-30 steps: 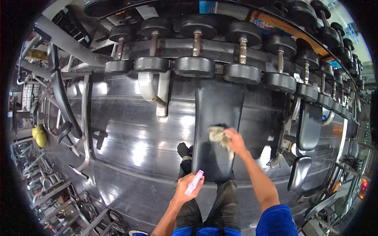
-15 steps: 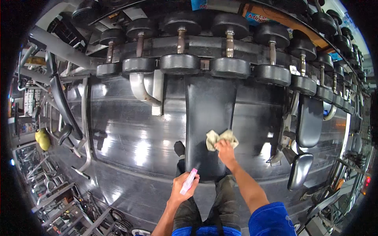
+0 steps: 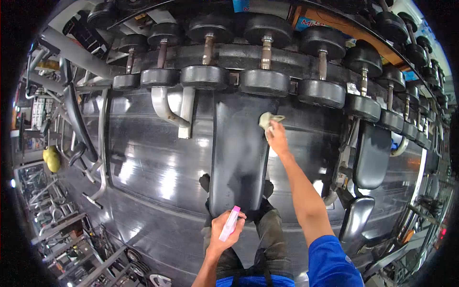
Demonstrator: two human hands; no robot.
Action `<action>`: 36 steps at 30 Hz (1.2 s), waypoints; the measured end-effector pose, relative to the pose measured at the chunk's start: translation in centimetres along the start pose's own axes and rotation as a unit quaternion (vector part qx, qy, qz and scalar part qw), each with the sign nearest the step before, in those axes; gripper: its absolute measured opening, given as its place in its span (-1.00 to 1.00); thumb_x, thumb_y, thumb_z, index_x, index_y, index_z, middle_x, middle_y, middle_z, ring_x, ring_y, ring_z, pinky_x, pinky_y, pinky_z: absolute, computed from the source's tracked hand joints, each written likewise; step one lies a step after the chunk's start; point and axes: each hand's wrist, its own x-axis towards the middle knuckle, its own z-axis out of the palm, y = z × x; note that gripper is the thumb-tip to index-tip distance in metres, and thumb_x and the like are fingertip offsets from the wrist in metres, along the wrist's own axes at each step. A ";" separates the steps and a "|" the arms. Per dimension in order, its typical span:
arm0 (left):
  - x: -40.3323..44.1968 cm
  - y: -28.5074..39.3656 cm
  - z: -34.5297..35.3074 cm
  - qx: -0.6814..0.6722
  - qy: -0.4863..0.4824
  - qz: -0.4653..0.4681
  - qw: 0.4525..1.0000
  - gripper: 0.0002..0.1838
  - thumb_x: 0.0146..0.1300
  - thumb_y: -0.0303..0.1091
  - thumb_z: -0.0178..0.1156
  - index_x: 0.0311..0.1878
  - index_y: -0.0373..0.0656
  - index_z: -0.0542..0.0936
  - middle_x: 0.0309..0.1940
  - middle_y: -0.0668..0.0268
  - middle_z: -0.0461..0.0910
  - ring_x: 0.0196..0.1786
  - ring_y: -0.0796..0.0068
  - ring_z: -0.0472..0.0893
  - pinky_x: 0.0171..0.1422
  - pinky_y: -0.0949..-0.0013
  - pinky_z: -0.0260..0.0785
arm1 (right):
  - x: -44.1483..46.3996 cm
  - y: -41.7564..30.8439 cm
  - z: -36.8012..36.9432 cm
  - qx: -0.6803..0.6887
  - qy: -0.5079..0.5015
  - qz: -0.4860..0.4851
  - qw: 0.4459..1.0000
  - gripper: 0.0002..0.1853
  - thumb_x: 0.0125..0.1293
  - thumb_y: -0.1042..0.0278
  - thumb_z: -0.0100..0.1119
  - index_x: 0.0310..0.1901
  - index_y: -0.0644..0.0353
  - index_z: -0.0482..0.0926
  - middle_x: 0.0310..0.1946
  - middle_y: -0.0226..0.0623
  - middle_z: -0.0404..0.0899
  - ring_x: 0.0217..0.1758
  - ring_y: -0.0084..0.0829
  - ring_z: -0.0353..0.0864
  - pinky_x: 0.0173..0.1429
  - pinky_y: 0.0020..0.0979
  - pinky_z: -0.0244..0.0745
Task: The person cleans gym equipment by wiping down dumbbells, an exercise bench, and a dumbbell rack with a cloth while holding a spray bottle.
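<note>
A black padded bench [image 3: 234,158] stretches away from me below the dumbbell row, with dull, smeared-looking patches on its surface. My right hand [image 3: 276,136] is closed on a pale beige cloth [image 3: 267,120], at the right edge of the pad near its far end. My left hand [image 3: 224,233] is wrapped around a spray bottle whose pink and whitish head [image 3: 231,223] points forward; the bottle's body is hidden beneath. It is held over the near end of the bench, close to my legs.
Black dumbbells [image 3: 264,81] line a rack just beyond the bench. Another black bench [image 3: 372,158] stands to the right. Metal gym frames [image 3: 103,153] and a yellow-green rounded object [image 3: 51,159] are at the left. The dark floor [image 3: 158,167] is shiny.
My right hand has moved the cloth forward along the bench to its far right edge. The left hand stays nearly in place with the spray bottle. The view has shifted slightly.
</note>
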 end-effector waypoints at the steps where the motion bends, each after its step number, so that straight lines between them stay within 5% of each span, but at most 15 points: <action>1: 0.0 -0.1 0.6 -0.005 0.008 0.005 1.000 -0.87 0.20 -0.58 0.27 -0.18 -0.23 0.66 -0.44 0.34 0.62 -0.51 0.68 0.53 -0.40 0.51 0.36 | -0.2 -0.6 0.3 -0.030 -0.061 0.002 0.998 -0.67 0.29 0.36 0.19 0.10 0.05 0.51 0.04 -0.11 0.51 0.14 0.03 0.47 0.26 -0.05 0.40; 3: 0.0 0.3 1.6 0.006 0.016 0.008 1.000 -0.87 0.21 -0.58 0.26 -0.18 -0.24 0.66 -0.46 0.34 0.61 -0.52 0.68 0.54 -0.41 0.51 0.36 | -2.5 -1.6 1.3 -0.143 -0.111 -0.002 0.984 -0.65 0.19 0.31 0.26 0.03 -0.07 0.53 -0.01 -0.26 0.50 0.13 -0.14 0.45 0.24 -0.01 0.35; 9: 0.8 2.0 2.3 0.022 0.012 0.003 1.000 -0.90 0.23 -0.57 0.26 -0.19 -0.24 0.66 -0.49 0.34 0.61 -0.53 0.66 0.57 -0.44 0.50 0.36 | -14.9 -2.9 0.7 -0.134 -0.229 0.016 0.964 -0.71 0.18 0.25 0.26 -0.04 -0.04 0.54 -0.03 -0.28 0.50 0.14 -0.13 0.45 0.22 -0.04 0.39; 11: 1.2 2.2 2.3 0.041 0.012 0.011 0.999 -0.90 0.23 -0.56 0.27 -0.19 -0.24 0.66 -0.48 0.34 0.62 -0.53 0.64 0.58 -0.45 0.50 0.37 | -19.0 -2.4 0.1 -0.063 -0.215 0.018 0.974 -0.76 0.20 0.28 0.24 -0.08 -0.01 0.57 -0.17 -0.26 0.57 -0.01 -0.16 0.55 0.10 -0.12 0.48; 14: 1.7 2.0 2.3 0.062 0.012 0.017 0.998 -0.90 0.23 -0.56 0.27 -0.19 -0.24 0.66 -0.47 0.33 0.63 -0.53 0.63 0.59 -0.44 0.49 0.39 | -18.8 -0.7 -1.1 0.185 -0.207 0.327 0.903 -0.83 0.20 0.34 0.21 -0.15 0.04 0.60 -0.34 -0.24 0.58 -0.19 -0.34 0.60 -0.04 -0.27 0.52; 15: 1.8 2.1 2.4 0.062 0.012 0.016 0.998 -0.90 0.22 -0.56 0.27 -0.19 -0.23 0.66 -0.47 0.32 0.64 -0.53 0.62 0.59 -0.44 0.49 0.39 | -18.8 2.6 0.3 0.151 -0.126 0.240 0.951 -0.84 0.22 0.41 0.14 -0.16 0.13 0.59 -0.36 -0.29 0.61 -0.19 -0.55 0.60 -0.05 -0.37 0.50; 16: 1.9 2.1 2.4 0.061 0.014 0.015 0.998 -0.90 0.22 -0.56 0.27 -0.19 -0.23 0.66 -0.46 0.31 0.64 -0.53 0.62 0.59 -0.43 0.48 0.39 | -16.8 4.2 0.2 0.308 -0.054 0.269 0.911 -0.84 0.23 0.46 0.08 -0.17 0.18 0.59 -0.33 -0.39 0.61 -0.18 -0.61 0.56 -0.06 -0.39 0.50; 17: 1.9 2.0 2.4 0.064 0.014 0.013 0.998 -0.90 0.22 -0.56 0.27 -0.19 -0.23 0.66 -0.46 0.31 0.65 -0.53 0.61 0.60 -0.43 0.48 0.40 | -13.6 4.0 -1.3 0.283 -0.023 0.302 0.910 -0.81 0.24 0.49 0.05 -0.15 0.21 0.60 -0.34 -0.47 0.59 -0.21 -0.58 0.53 -0.07 -0.37 0.50; 18: 2.0 1.9 2.4 0.067 0.013 0.011 0.998 -0.90 0.21 -0.56 0.28 -0.20 -0.23 0.66 -0.45 0.30 0.65 -0.52 0.61 0.60 -0.42 0.48 0.40 | -10.2 4.3 -1.2 0.291 0.081 0.202 0.932 -0.76 0.24 0.50 0.06 -0.07 0.19 0.61 -0.30 -0.46 0.60 -0.27 -0.56 0.51 -0.11 -0.38 0.50; 20: 1.9 1.4 2.4 0.077 0.015 0.015 0.997 -0.90 0.21 -0.55 0.28 -0.20 -0.22 0.65 -0.44 0.30 0.66 -0.52 0.60 0.60 -0.42 0.47 0.41 | -2.8 1.8 -2.8 0.232 0.130 0.214 0.940 -0.70 0.25 0.48 0.12 0.03 0.15 0.58 -0.12 -0.21 0.59 -0.08 -0.29 0.57 0.06 -0.28 0.49; 23: 2.1 0.6 2.4 0.080 0.021 0.012 0.997 -0.90 0.21 -0.55 0.29 -0.20 -0.22 0.65 -0.44 0.29 0.66 -0.52 0.60 0.60 -0.41 0.46 0.41 | 4.5 2.9 -0.8 0.063 0.090 0.061 0.992 -0.67 0.18 0.44 0.25 0.01 0.04 0.58 -0.02 -0.08 0.47 0.13 0.01 0.45 0.22 -0.11 0.41; 25: 2.1 0.5 2.1 0.062 0.019 -0.019 0.998 -0.90 0.21 -0.54 0.29 -0.21 -0.21 0.66 -0.44 0.29 0.66 -0.52 0.60 0.60 -0.41 0.46 0.41 | 4.0 2.3 1.1 -0.056 0.026 0.005 0.998 -0.61 0.10 0.43 0.33 0.01 -0.02 0.55 0.01 -0.15 0.43 0.11 0.02 0.46 0.21 -0.07 0.41; 27: 2.3 0.0 2.0 0.074 0.034 0.002 0.997 -0.91 0.21 -0.53 0.29 -0.20 -0.21 0.66 -0.46 0.30 0.65 -0.52 0.60 0.59 -0.40 0.46 0.41 | 1.7 -0.3 2.2 -0.124 0.037 0.055 0.990 -0.60 0.05 0.46 0.37 -0.05 0.00 0.50 -0.02 -0.13 0.39 0.11 0.01 0.42 0.21 -0.06 0.40; 32: 2.7 -0.2 1.8 0.064 0.034 -0.033 0.997 -0.90 0.22 -0.52 0.30 -0.20 -0.21 0.65 -0.45 0.31 0.65 -0.52 0.61 0.57 -0.38 0.48 0.41 | -11.9 -1.5 2.8 -0.107 -0.090 0.091 0.986 -0.70 0.10 0.38 0.34 -0.11 0.03 0.53 0.00 -0.02 0.35 0.12 0.10 0.37 0.14 0.01 0.43; 36: 2.7 -0.3 2.1 0.094 0.019 -0.007 0.995 -0.90 0.21 -0.52 0.30 -0.19 -0.21 0.66 -0.46 0.32 0.65 -0.53 0.63 0.55 -0.38 0.48 0.41 | -18.4 -1.0 1.0 -0.020 -0.178 0.063 0.982 -0.78 0.05 0.40 0.35 -0.24 0.00 0.58 -0.10 -0.13 0.45 0.04 0.05 0.49 0.10 -0.06 0.51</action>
